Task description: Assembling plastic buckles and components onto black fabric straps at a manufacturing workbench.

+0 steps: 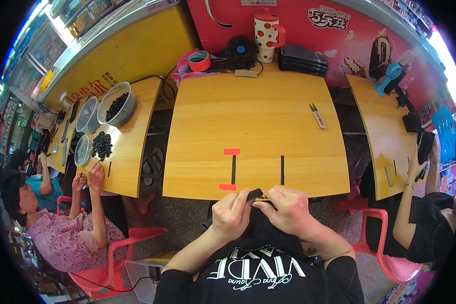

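Note:
My left hand and my right hand are both closed, close together just off the front edge of the wooden table. Between them they grip a black strip, folded or looped at its upper end. Something narrow and yellow shows beside my right fingertips, too small to name. My fingers hide most of the strip. On the table ahead lie two dark lines, a left one and a right one. Red tape pieces, an upper one and a lower one, sit at the left line's ends.
Thread snips lie at the right. Along the back stand red tape roll, black fan, spotted tumbler and stacked black pouches. Co-workers sit at side tables; the left one has tubs and small black pieces.

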`<state>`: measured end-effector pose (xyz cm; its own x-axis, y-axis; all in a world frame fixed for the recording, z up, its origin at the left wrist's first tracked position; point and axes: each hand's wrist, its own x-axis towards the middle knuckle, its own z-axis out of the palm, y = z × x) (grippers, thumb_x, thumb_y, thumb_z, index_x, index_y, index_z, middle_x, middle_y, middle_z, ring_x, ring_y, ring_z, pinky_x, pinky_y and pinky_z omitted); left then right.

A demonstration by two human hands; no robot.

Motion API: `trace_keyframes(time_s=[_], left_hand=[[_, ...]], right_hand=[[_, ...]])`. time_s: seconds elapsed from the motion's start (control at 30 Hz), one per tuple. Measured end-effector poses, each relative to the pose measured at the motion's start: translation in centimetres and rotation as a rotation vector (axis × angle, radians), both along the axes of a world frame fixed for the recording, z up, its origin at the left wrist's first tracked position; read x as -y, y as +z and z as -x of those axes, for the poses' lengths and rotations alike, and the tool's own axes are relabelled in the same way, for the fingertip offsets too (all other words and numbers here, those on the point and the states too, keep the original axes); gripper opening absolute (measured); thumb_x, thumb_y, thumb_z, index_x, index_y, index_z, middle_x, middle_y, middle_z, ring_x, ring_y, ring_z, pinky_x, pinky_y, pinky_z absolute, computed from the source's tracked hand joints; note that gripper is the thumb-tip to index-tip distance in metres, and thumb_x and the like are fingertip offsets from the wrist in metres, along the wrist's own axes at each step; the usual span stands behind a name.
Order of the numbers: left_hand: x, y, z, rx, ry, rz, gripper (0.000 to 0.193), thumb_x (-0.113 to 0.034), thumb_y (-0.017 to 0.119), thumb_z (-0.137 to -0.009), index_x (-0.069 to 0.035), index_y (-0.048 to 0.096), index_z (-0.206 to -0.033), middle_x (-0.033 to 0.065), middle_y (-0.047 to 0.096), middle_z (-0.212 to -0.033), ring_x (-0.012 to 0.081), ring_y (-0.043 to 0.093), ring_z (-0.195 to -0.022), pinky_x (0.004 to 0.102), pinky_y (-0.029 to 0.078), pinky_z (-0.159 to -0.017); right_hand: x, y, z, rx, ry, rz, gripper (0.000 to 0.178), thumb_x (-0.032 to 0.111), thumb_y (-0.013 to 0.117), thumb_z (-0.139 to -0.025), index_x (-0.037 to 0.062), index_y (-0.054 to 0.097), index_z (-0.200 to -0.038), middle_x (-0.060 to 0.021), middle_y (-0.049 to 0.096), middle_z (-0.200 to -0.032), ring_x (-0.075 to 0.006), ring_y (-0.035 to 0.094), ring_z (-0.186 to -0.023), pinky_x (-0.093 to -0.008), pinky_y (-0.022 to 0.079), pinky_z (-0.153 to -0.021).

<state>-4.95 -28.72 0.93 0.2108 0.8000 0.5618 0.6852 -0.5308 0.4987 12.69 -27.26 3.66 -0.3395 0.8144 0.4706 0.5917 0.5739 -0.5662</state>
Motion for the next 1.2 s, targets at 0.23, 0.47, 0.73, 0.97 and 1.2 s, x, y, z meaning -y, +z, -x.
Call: trace_keyframes(time_s=[0.23, 0.47, 0.73, 0.97, 1.2], left_hand=[[-0.7, 1.1, 1.5, -0.326, -0.17, -0.179, 0.04, -0.006, 0.067, -0.069, 0.008, 0.062, -0.106, 0.0081, 0.053, -0.067, 0.0204, 0.055, -0.055, 0.0302, 0.045, -0.047], [-0.5, 1.4, -0.6, -0.305, 0.069, -0.032, 0.03, -0.002, 0.061, -0.078, 0.008, 0.062, -0.106, 0.0099, 0.055, -0.068, 0.0214, 0.058, -0.057, 0.0282, 0.047, -0.051], [-1.4, -0.2, 0.3, 1.303, -0.445, 1.231, 0.024, -0.007, 0.056, -0.093, 0.002, 0.059, -0.116, 0.0069, 0.065, -0.094, 0.0137, 0.063, -0.08, 0.0262, 0.051, -0.067], [-2.3, 0.0, 0.6, 1.291, -0.518, 1.291, 0.022, -0.016, 0.055, -0.097, 0.001, 0.064, -0.108, 0.0061, 0.067, -0.09, 0.0112, 0.063, -0.077, 0.0232, 0.05, -0.06], [-2.1, 0.4, 0.2, 1.485, -0.384, 1.189, 0.023, -0.019, 0.055, -0.097, 0.002, 0.064, -0.101, 0.0078, 0.066, -0.088, 0.0131, 0.063, -0.074, 0.0267, 0.053, -0.06]], right_hand=[[-1.2, 1.0, -1.8, 0.244, 0.156, 0.084, 0.03, 0.027, 0.07, -0.082, 0.0081, 0.053, -0.066, -0.0064, 0.054, -0.06, -0.0255, 0.057, -0.052, -0.0366, 0.041, -0.043], [0.9, 0.2, 1.0, 0.544, -0.166, -0.341, 0.024, 0.021, 0.067, -0.076, 0.0101, 0.051, -0.062, -0.004, 0.044, -0.058, -0.0177, 0.05, -0.047, -0.031, 0.036, -0.04], [-0.2, -0.5, -0.7, 0.471, -0.017, -0.242, 0.012, 0.019, 0.063, -0.074, 0.0102, 0.055, -0.069, -0.0039, 0.049, -0.065, -0.0166, 0.055, -0.052, -0.03, 0.041, -0.043], [-1.6, 1.6, -1.0, 0.336, 0.097, -0.186, 0.02, 0.018, 0.068, -0.077, 0.0102, 0.053, -0.067, -0.0051, 0.047, -0.062, -0.0214, 0.055, -0.052, -0.0334, 0.039, -0.044], [-0.7, 1.5, 0.2, 0.554, -0.02, -0.505, 0.028, 0.026, 0.064, -0.083, 0.0119, 0.051, -0.062, -0.0013, 0.043, -0.057, -0.015, 0.051, -0.048, -0.0284, 0.035, -0.041]])
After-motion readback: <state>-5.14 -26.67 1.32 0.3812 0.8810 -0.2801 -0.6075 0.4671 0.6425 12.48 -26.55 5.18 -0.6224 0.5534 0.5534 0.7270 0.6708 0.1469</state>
